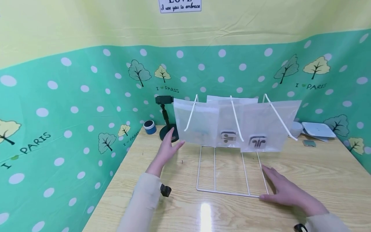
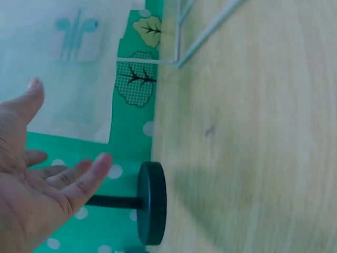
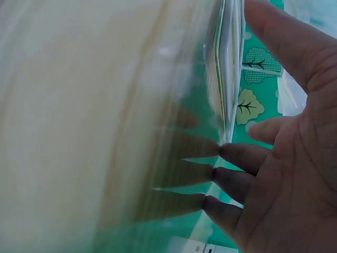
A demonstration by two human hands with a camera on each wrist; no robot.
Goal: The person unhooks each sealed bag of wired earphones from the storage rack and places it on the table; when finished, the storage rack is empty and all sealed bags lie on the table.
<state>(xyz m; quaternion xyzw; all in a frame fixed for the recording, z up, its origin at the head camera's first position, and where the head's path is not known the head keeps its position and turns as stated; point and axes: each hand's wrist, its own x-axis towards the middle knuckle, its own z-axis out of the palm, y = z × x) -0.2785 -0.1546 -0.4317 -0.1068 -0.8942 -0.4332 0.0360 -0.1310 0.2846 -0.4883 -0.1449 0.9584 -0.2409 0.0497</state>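
Left hand (image 1: 167,147), fingers spread and holding nothing, hovers just left of the leftmost clear bag (image 1: 196,124) hanging on the wire rack (image 1: 229,170); right hand (image 1: 282,189) flat on counter (image 1: 318,167) at the rack's near-right corner.

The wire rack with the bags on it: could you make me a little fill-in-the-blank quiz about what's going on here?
1. The wire rack stands on a ____ table.
2. ____ clear bags hang on the rack.
3. The right hand lies flat on the table by the rack's near ____ corner.
4. Just beyond the left hand stands a ____ phone stand.

Missing words: wooden; three; right; black
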